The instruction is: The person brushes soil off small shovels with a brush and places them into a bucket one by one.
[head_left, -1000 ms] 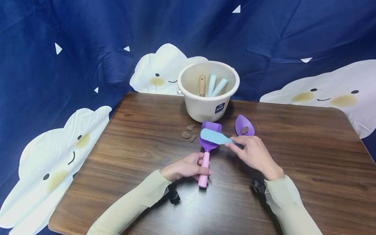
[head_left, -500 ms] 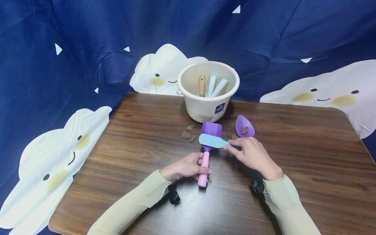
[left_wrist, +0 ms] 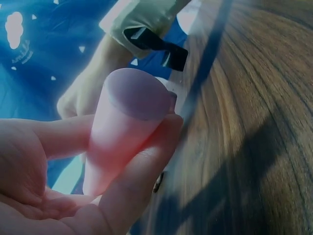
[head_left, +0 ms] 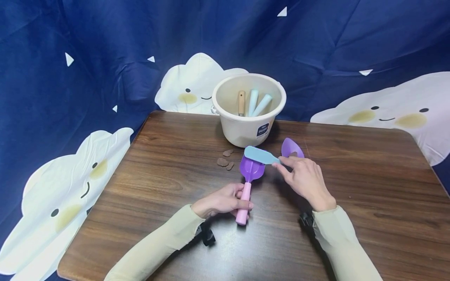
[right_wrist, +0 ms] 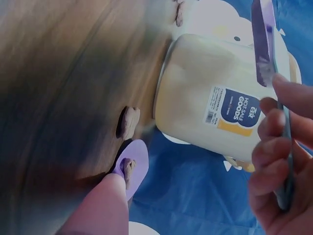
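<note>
My left hand [head_left: 223, 201] grips the pink handle [left_wrist: 124, 122] of a purple toy shovel [head_left: 251, 171], its blade pointing away toward the bucket. A light blue spatula [head_left: 261, 155] is held in my right hand [head_left: 305, 177]; in the right wrist view the fingers curl round its handle. The spatula's flat blade lies across the far part of the shovel blade in the head view, hiding it. Just beyond my right hand, a purple scoop [head_left: 289, 146] rests on the table with a brown lump [right_wrist: 128, 169] in it, partly covered by the hand in the head view.
A cream bucket [head_left: 242, 130] stands behind the shovel, holding a wooden handle [head_left: 241, 102] and two light blue handles [head_left: 263, 105]. Several brown lumps [head_left: 222, 162] lie left of the shovel blade. The brown table [head_left: 168, 164] backs onto a blue curtain [head_left: 116, 31].
The spatula has gone first toward me over the shovel blade, then away to its far end. My right hand has moved with it. My left hand and the shovel stay nearly still.
</note>
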`<move>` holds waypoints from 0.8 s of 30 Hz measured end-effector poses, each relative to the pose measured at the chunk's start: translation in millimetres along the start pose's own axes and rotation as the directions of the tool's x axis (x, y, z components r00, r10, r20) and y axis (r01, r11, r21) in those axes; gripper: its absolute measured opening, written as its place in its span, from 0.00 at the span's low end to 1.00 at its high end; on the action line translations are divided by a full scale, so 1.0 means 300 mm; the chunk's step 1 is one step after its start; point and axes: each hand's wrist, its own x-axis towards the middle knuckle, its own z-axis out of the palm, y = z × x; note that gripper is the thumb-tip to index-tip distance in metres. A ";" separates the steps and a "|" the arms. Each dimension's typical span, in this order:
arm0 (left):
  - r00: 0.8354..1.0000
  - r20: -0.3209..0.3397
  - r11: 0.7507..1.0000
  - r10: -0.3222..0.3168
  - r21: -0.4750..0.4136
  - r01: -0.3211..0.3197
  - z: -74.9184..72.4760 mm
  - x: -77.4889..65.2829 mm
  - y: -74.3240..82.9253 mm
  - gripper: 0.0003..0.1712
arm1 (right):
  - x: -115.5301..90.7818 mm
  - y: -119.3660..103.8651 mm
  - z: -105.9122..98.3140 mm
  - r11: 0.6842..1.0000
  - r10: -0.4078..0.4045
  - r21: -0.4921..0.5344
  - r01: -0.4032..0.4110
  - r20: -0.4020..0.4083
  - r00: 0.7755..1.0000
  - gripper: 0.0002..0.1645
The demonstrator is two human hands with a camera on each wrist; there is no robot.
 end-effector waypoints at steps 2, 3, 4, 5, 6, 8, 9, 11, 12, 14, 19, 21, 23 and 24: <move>1.000 0.002 1.000 -0.003 -0.004 0.003 0.002 -0.001 0.000 0.20 | 0.003 0.002 0.002 1.000 0.008 -0.004 -0.008 -0.046 0.999 0.17; 1.000 0.006 1.000 -0.003 -0.004 0.003 0.002 -0.002 0.000 0.20 | 0.004 0.003 0.003 1.000 0.013 -0.003 -0.013 -0.063 0.998 0.17; 1.000 0.009 1.000 -0.005 -0.002 0.005 0.001 -0.002 -0.001 0.20 | 0.005 0.003 0.004 1.000 0.019 -0.001 -0.019 -0.077 0.997 0.17; 1.000 0.009 1.000 -0.005 0.001 0.005 0.001 -0.002 -0.001 0.20 | 0.005 0.004 0.006 1.000 0.023 0.002 -0.023 -0.089 0.996 0.17; 1.000 0.009 1.000 -0.006 0.001 0.006 0.001 -0.002 -0.002 0.20 | 0.006 0.004 0.007 1.000 0.026 0.004 -0.026 -0.098 0.995 0.17; 1.000 0.008 1.000 -0.006 0.000 0.006 -0.001 -0.001 -0.005 0.20 | 0.007 0.002 0.009 1.000 0.031 0.009 -0.030 -0.106 0.994 0.17; 1.000 0.007 1.000 -0.006 0.000 0.006 -0.001 -0.001 -0.007 0.20 | 0.008 0.000 0.010 0.999 0.036 0.014 -0.034 -0.103 0.994 0.17; 1.000 0.003 1.000 -0.006 0.002 0.005 -0.001 0.000 -0.009 0.21 | 0.008 -0.003 0.009 0.998 0.055 0.026 -0.052 -0.091 0.994 0.18; 1.000 0.002 1.000 -0.006 0.003 0.006 -0.001 0.001 -0.011 0.21 | 0.009 -0.005 0.007 0.997 0.069 0.036 -0.066 -0.080 0.994 0.18; 1.000 -0.001 1.000 -0.005 0.002 0.005 -0.002 0.002 -0.012 0.20 | 0.010 -0.010 0.003 0.993 0.101 0.068 -0.098 -0.046 0.994 0.18; 1.000 -0.010 1.000 0.006 -0.019 -0.007 -0.005 0.006 -0.011 0.20 | 0.011 -0.022 -0.014 0.978 0.118 0.161 -0.134 0.107 0.987 0.18; 1.000 -0.015 1.000 0.010 -0.022 -0.010 -0.008 0.008 -0.010 0.20 | 0.010 -0.026 -0.018 0.976 0.092 0.178 -0.126 0.187 0.978 0.17; 1.000 -0.020 1.000 0.012 -0.020 -0.012 -0.012 0.010 -0.008 0.20 | 0.008 -0.029 -0.020 0.975 0.063 0.189 -0.116 0.264 0.962 0.16; 1.000 -0.023 1.000 0.012 -0.017 -0.012 -0.013 0.011 -0.008 0.20 | 0.006 -0.030 -0.021 0.975 0.056 0.191 -0.117 0.297 0.953 0.15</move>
